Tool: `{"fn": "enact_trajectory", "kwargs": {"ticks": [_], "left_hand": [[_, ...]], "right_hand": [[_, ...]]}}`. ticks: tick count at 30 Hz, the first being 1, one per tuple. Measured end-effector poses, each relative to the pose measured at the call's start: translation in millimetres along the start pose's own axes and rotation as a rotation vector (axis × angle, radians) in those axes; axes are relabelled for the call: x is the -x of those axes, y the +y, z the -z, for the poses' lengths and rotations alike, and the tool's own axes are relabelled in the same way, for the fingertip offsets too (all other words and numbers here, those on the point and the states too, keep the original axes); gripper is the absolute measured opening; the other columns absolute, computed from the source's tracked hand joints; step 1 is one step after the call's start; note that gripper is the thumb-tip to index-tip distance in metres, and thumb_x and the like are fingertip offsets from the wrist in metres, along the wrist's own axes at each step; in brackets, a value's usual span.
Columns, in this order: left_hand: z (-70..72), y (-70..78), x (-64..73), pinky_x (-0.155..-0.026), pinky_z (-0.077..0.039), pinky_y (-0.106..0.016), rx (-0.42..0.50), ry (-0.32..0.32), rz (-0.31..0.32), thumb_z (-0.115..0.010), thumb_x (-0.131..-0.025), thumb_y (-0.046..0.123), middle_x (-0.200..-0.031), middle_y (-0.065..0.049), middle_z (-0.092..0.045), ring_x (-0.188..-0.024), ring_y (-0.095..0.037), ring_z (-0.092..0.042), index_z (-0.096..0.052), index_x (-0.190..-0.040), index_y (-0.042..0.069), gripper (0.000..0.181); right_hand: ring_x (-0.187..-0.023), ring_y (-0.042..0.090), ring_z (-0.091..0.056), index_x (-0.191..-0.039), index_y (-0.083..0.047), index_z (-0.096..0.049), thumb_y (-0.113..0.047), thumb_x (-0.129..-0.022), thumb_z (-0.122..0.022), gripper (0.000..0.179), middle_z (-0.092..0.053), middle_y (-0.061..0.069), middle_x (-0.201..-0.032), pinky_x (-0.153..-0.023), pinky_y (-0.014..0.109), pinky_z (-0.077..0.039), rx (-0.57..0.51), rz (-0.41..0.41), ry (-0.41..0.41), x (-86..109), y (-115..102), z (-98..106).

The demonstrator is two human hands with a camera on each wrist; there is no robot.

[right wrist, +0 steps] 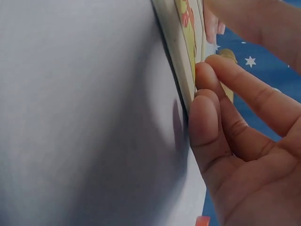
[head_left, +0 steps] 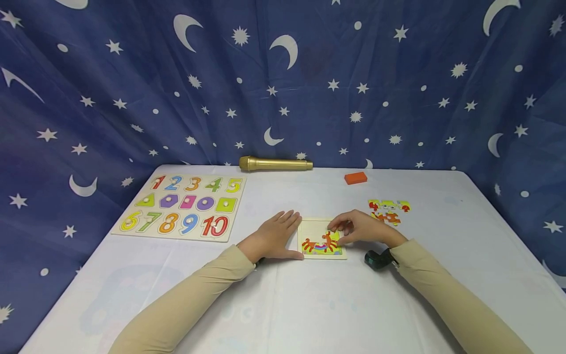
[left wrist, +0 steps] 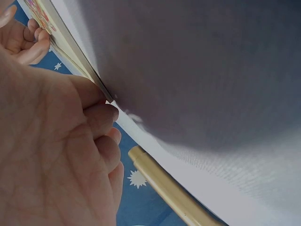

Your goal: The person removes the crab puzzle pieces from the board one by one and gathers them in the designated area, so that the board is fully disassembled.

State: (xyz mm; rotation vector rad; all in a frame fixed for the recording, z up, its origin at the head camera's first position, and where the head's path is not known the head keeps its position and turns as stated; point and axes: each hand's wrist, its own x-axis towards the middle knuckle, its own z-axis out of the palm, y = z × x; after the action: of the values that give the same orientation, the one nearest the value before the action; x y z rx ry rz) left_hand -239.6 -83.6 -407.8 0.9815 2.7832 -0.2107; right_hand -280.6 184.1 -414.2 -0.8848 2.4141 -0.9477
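A small wooden puzzle board (head_left: 313,227) lies on the table, its lower part filled with pieces showing an orange horse (head_left: 315,246) on yellow. My left hand (head_left: 277,237) rests along the board's left edge, fingers stretched out and thumb at the near corner. On the other side, my right hand (head_left: 360,227) reaches over the right edge, loosely bent fingertips touching the pieces near the horse's head. In the right wrist view its fingers (right wrist: 205,117) lie against the board's side and face. The left wrist view shows the left fingers (left wrist: 101,117) at the board's edge.
Loose puzzle pieces (head_left: 389,211) lie beyond the right hand. An orange block (head_left: 355,178) and a gold microphone (head_left: 276,163) are at the table's back. A number-and-shape peg board (head_left: 177,209) occupies the left. A starry blue curtain (head_left: 318,113) hangs behind.
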Motion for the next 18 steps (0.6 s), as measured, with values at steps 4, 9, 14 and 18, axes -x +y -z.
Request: {"fn": "enact_trajectory", "kwargs": {"ticks": [4,9,14,18], "left_hand": [[-0.1,0.0,0.0,-0.121,-0.014,-0.035,0.006,0.001,0.001,-0.046,-0.082,0.072,-0.158,-0.008,-0.019,-0.147,-0.021,-0.015,-0.02,-0.15,0.006,0.099],[-1.5,-0.1,-0.4,-0.121,-0.014,-0.035,0.007,0.004,0.003,-0.046,-0.082,0.073,-0.158,-0.008,-0.019,-0.147,-0.021,-0.015,-0.019,-0.15,0.006,0.099],[-2.6,-0.1,-1.0,-0.121,-0.014,-0.035,0.006,0.007,0.005,-0.046,-0.081,0.073,-0.158,-0.007,-0.019,-0.147,-0.021,-0.015,-0.019,-0.15,0.006,0.1],[-3.2,-0.3,-1.1,-0.121,-0.014,-0.035,0.011,0.007,0.008,-0.047,-0.081,0.073,-0.158,-0.007,-0.019,-0.147,-0.021,-0.015,-0.02,-0.15,0.006,0.1]], "right_hand": [[-0.08,0.011,-0.054,-0.11,-0.003,-0.067,-0.015,-0.076,-0.078,0.038,-0.067,0.007,-0.101,-0.069,0.019,-0.051,0.024,0.017,-0.02,-1.7,-3.2,-1.6],[-0.08,0.012,-0.052,-0.11,-0.002,-0.067,-0.011,-0.076,-0.077,0.036,-0.064,0.007,-0.098,-0.068,0.018,-0.049,0.041,0.003,-0.035,-2.1,-6.6,-2.1],[-0.082,0.013,-0.051,-0.11,-0.004,-0.067,-0.007,-0.076,-0.075,0.035,-0.063,0.007,-0.098,-0.069,0.019,-0.049,0.04,-0.016,-0.036,-1.9,-7.6,-1.8],[-0.083,0.014,-0.052,-0.11,-0.004,-0.067,-0.005,-0.075,-0.075,0.036,-0.062,0.008,-0.099,-0.069,0.02,-0.049,0.031,-0.016,-0.027,-1.7,-7.8,-2.2]]}}
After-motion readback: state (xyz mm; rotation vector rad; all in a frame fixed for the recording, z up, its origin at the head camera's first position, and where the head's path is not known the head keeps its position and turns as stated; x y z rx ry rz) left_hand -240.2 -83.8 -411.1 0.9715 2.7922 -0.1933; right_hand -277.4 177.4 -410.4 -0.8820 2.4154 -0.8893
